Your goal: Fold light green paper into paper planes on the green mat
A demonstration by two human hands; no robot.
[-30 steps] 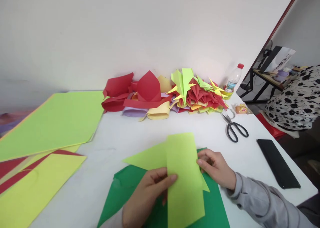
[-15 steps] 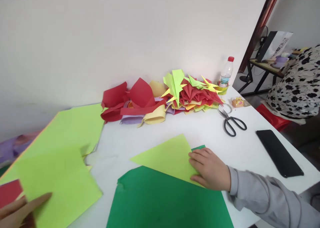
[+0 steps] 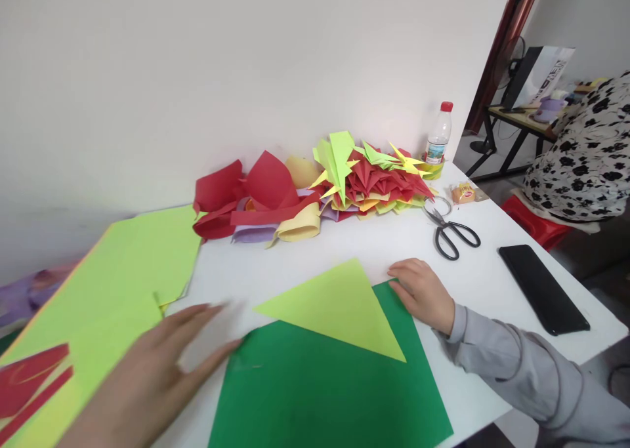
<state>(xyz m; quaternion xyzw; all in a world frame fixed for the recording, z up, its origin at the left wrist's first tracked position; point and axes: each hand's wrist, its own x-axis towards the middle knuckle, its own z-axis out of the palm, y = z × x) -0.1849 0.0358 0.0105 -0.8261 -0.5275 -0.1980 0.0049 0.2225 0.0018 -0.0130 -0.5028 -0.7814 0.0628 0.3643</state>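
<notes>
A light green paper triangle (image 3: pixel 335 307) lies on a dark green sheet (image 3: pixel 319 389) on the white table (image 3: pixel 394 244). My right hand (image 3: pixel 422 292) rests at the dark green sheet's far right corner, fingers curled loosely, holding nothing I can see. My left hand (image 3: pixel 152 376) hovers low over the table with fingers stretched out and blurred, between the light green sheets (image 3: pixel 113 284) at the left and the dark green sheet, holding nothing.
A heap of red, yellow, lilac and green folded paper (image 3: pixel 315 189) lies along the wall. Scissors (image 3: pixel 450 231), a black phone (image 3: pixel 541 287), a water bottle (image 3: pixel 439 133) and a small wrapped snack (image 3: pixel 463 192) sit at the right. A person in a flowered garment (image 3: pixel 585 153) sits beyond the table.
My left hand laid the light green strip on the left stack and has swung back toward the middle. My right hand slid off the triangle to the dark green sheet's corner.
</notes>
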